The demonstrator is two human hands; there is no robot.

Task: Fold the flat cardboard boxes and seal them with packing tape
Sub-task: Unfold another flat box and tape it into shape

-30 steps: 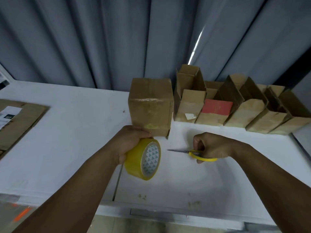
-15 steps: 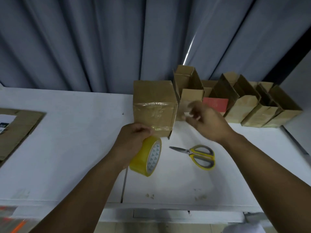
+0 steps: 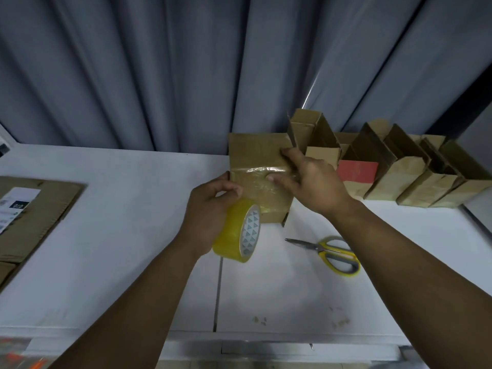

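Our left hand (image 3: 211, 209) is curled round a roll of yellow packing tape (image 3: 238, 233), gripping it close against the lower left corner of the folded cardboard box (image 3: 255, 153); we cannot tell whether tape runs from the roll to the box. That box stands on the white table (image 3: 119, 235) in front of the grey curtain (image 3: 159, 75), with glossy tape (image 3: 255, 170) wrinkled across its near face. Our right hand (image 3: 312, 182) lies spread on the box's right side, fingers fairly straight, thumb pressing the taped face. The yellow-handled scissors (image 3: 331, 253) lie on the table just right of the roll, blades pointing left. Open folded boxes (image 3: 415, 179) line the back right, one showing a red panel (image 3: 356, 170). Flat cardboard (image 3: 53, 206) with a white label (image 3: 17, 201) lies at far left.
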